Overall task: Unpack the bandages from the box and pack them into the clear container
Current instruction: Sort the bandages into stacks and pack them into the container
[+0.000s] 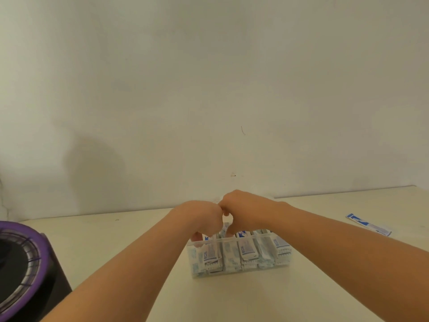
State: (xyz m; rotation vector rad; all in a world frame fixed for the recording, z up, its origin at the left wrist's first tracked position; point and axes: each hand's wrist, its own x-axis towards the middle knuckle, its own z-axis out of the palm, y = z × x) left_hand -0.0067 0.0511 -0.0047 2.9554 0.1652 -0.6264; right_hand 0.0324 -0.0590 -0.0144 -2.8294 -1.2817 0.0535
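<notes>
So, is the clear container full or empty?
Nearly full: bandages stand packed side by side across the clear container, up to its rim.

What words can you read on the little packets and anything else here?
Packets in the clear container: blue lettering runs along them, too blurred to read.
Loose packet on the table: blue print, too small and blurred to read.
Purple-rimmed black thing: no writing shows.

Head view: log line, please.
container: packed with bandages | left hand, right hand: fingers at far side, grip unclear | spare bandage: on table, right
</notes>
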